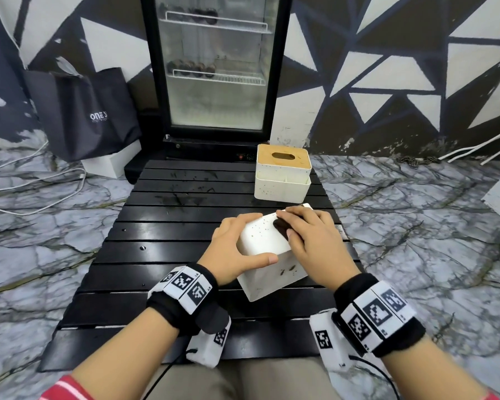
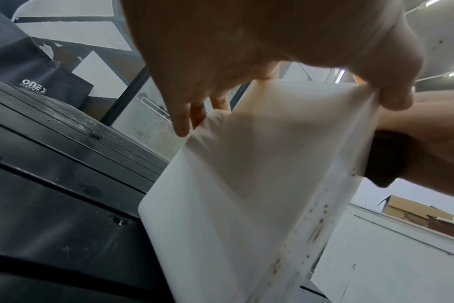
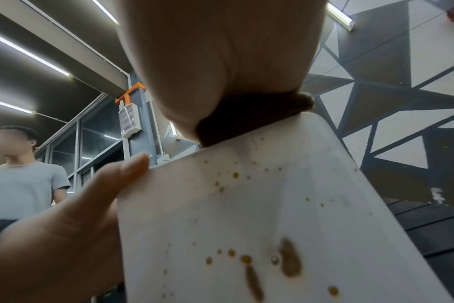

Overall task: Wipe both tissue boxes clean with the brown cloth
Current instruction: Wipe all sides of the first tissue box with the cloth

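Note:
A white tissue box (image 1: 260, 241) lies tipped on the black slatted table (image 1: 156, 232), speckled with brown stains (image 3: 288, 258). My left hand (image 1: 237, 243) grips its near-left end, thumb along the front edge and fingers over the top; the box (image 2: 233, 184) fills the left wrist view. My right hand (image 1: 303, 229) presses the dark brown cloth (image 1: 282, 226) onto the box's upper face, fingers curled over it. The cloth (image 3: 249, 116) sits bunched under the palm at the box's edge. A second white tissue box (image 1: 282, 174) with a wooden lid stands upright farther back.
A glass-door fridge (image 1: 217, 67) stands behind the table. A black bag (image 1: 90, 114) leans at the back left, with white cables (image 1: 26, 180) on the marbled floor. A person in a grey shirt (image 3: 23, 184) stands off to the side.

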